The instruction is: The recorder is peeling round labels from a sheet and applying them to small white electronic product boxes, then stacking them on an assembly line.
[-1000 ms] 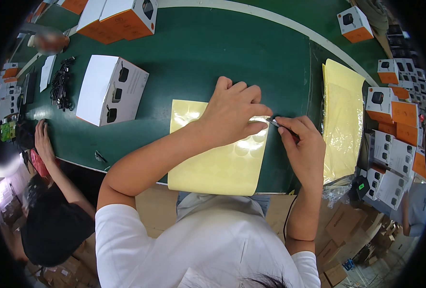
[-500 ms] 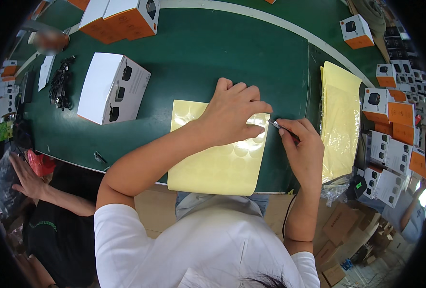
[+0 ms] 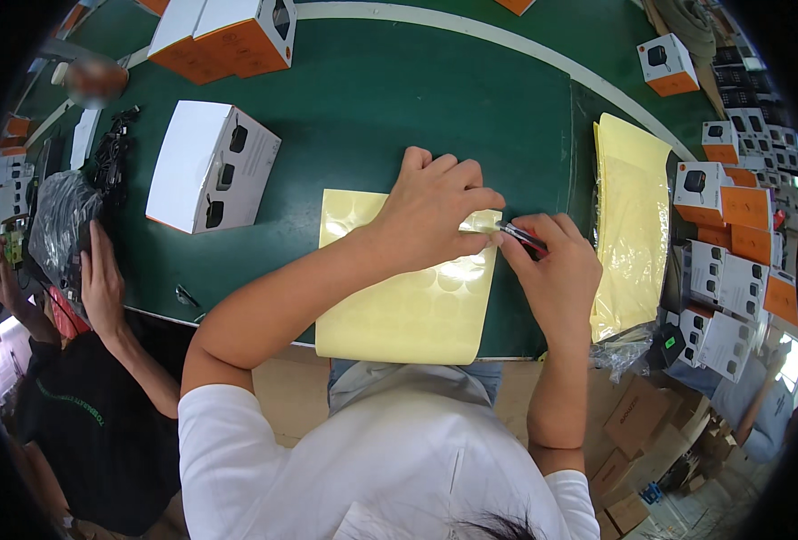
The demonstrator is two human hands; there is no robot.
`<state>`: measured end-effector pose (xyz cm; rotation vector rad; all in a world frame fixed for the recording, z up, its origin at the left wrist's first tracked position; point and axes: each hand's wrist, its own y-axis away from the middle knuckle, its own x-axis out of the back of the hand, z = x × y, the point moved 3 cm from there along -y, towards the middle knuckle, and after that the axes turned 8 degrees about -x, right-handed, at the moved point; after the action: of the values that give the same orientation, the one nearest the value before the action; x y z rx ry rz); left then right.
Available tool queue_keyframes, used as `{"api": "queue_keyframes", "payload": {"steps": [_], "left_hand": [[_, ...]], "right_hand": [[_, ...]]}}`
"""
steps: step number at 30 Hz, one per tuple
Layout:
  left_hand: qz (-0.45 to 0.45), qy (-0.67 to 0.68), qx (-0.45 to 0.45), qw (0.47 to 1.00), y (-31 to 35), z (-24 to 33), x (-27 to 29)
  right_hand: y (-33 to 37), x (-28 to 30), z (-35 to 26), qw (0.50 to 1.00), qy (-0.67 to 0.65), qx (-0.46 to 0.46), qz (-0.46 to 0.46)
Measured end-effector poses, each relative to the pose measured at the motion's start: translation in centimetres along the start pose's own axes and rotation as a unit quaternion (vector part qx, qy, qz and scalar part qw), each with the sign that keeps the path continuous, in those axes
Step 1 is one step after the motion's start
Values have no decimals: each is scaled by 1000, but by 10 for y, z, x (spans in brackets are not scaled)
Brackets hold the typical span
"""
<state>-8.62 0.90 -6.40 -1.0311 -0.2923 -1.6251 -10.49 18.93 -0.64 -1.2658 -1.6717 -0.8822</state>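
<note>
A yellow sheet with rows of clear round stickers [image 3: 390,315] lies before me, its near edge reaching the table edge. Across its upper right part rests my left hand [image 3: 439,211], thumb and index finger stretched apart, the other fingers bent. My right hand [image 3: 556,274] pinches a slim pen-like tool [image 3: 527,238] with a dark and red handle. The tool points at the sheet's upper right edge, close to my left thumb and index fingertips. Its tip is too small to make out, and I cannot tell whether it touches a sticker.
A white box [image 3: 210,166] stands to the left, with orange-and-white boxes [image 3: 237,45] behind it. Black cables [image 3: 111,162] lie farther left. A stack of yellow sheets [image 3: 628,225] sits at the right. A co-worker's hand [image 3: 102,283] holds a plastic-wrapped bundle [image 3: 62,220] at the left.
My right hand has shifted slightly left, bringing the tool closer to my left fingertips. My left hand has hardly moved. The co-worker's plastic-wrapped bundle has come up and inward at the left.
</note>
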Motion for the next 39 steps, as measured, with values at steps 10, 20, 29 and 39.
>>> {"api": "queue_keyframes", "payload": {"steps": [10,20,29,39], "left_hand": [[-49,-17,-18,999,5,5,11],[-61,6,-5,998,4,0,10],[-43,58,59,996,-6,-5,9],[-135,69,113,982,-14,-7,18]], "right_hand": [[-3,-5,-5,995,59,41,74],[7,3,-3,992,19,57,112],[6,-5,5,965,36,176,191],[6,-9,10,923,52,278,260]]}}
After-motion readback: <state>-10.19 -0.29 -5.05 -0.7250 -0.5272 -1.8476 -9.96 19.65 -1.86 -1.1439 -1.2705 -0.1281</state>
